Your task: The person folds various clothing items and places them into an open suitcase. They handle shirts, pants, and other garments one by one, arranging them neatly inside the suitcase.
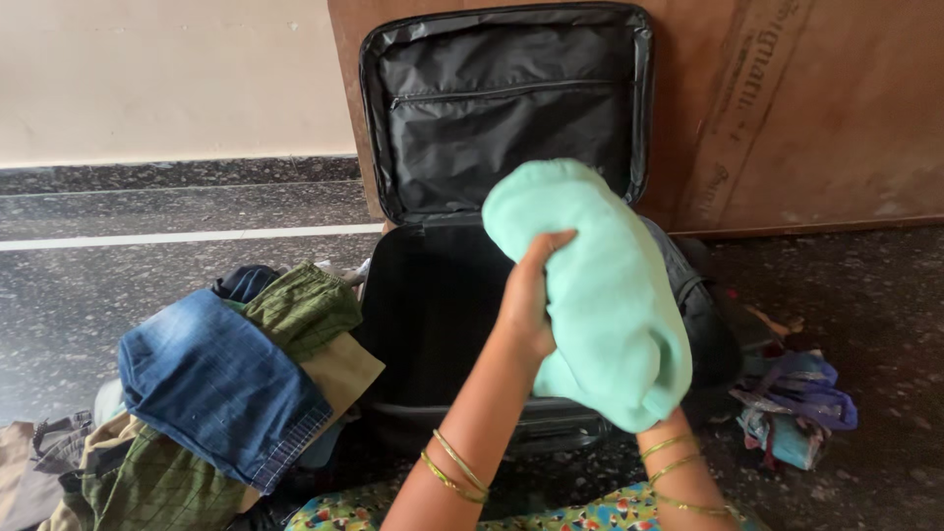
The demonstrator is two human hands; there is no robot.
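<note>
Mint-green folded towel: long axis far-left to near-right, above open black suitcase. Left hand fingers grasping it; right hand hidden beneath, grip indeterminable.

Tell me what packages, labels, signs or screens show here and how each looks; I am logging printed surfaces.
Brown board: leans on the wall behind the open black suitcase, flat, with faint dark print running up its right part.
No screens, labels or packages show; the hands hold only a mint green cloth.
</note>
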